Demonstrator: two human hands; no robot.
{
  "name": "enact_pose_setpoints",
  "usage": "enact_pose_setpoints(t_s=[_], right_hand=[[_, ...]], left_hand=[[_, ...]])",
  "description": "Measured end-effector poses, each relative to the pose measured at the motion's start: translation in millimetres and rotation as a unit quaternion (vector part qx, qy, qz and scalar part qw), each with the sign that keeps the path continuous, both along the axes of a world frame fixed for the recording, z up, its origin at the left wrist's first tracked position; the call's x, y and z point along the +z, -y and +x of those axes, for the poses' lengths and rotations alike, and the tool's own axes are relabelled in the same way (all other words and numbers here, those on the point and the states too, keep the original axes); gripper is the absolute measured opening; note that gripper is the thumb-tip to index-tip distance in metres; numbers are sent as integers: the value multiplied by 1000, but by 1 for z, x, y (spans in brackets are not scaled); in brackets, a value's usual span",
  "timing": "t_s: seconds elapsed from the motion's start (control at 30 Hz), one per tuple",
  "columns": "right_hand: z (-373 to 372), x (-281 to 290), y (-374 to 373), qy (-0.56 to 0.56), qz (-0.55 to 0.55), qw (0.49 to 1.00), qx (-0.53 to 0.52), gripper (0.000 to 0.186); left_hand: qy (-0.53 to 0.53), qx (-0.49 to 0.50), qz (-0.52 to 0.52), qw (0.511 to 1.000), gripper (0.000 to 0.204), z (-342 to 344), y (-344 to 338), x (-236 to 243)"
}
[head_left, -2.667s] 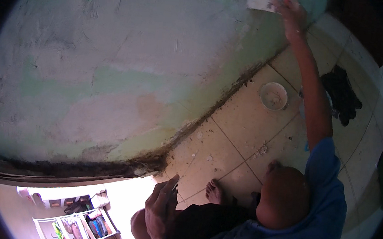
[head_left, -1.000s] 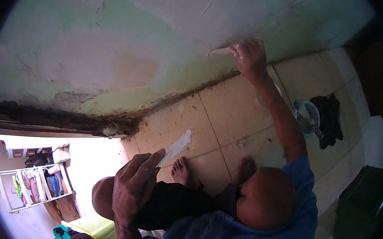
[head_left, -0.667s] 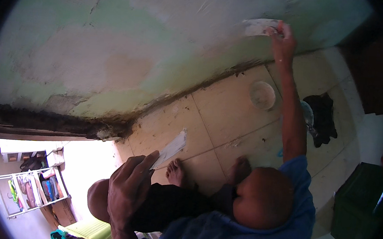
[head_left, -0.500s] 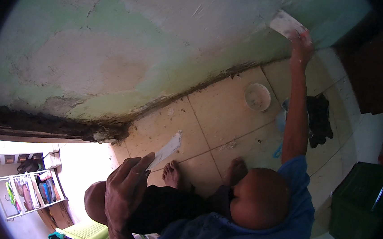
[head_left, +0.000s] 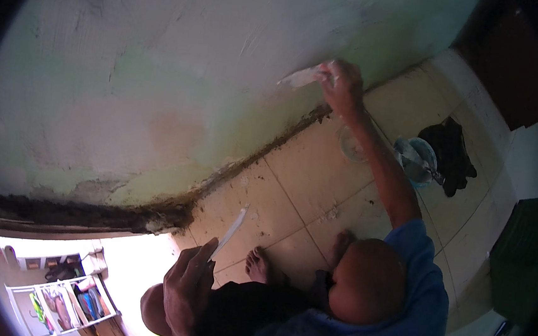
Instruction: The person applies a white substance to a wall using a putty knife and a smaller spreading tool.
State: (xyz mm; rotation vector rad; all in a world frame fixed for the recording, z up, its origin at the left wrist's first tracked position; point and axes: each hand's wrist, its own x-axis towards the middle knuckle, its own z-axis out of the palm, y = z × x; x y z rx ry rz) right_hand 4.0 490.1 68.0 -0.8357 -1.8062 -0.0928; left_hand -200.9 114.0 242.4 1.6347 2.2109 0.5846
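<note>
A big wall (head_left: pixel 162 84) fills the upper left of the frame, above a tiled floor (head_left: pixel 319 172). Upper right, the right hand (head_left: pixel 343 88) is closed on a flat scraper (head_left: pixel 302 78), pressing it against the wall. At the bottom, the left hand (head_left: pixel 186 291) grips a second scraper (head_left: pixel 230 231).

Dim, soft-focus fisheye view with dark rim; glaring overexposed doorway (head_left: pixel 122 264) lower left.
</note>
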Motion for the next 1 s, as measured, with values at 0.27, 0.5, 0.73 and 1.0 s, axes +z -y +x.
enact_pose_setpoints(t_s=[0.27, 0.5, 0.73, 1.0], right_hand=[[73, 64, -74, -127, -174, 973, -79, 34], [160, 50, -112, -283, -137, 946, -80, 36], [93, 40, 9, -412, -234, 865, 163, 22], [51, 75, 75, -417, -431, 692, 401, 35]], left_hand=[[-10, -25, 15, 1000, 35, -2, 3, -1], [4, -20, 35, 999, 29, -1, -1, -2], [118, 64, 12, 991, 19, -1, -3, 2], [293, 30, 56, 954, 27, -7, -37, -15]])
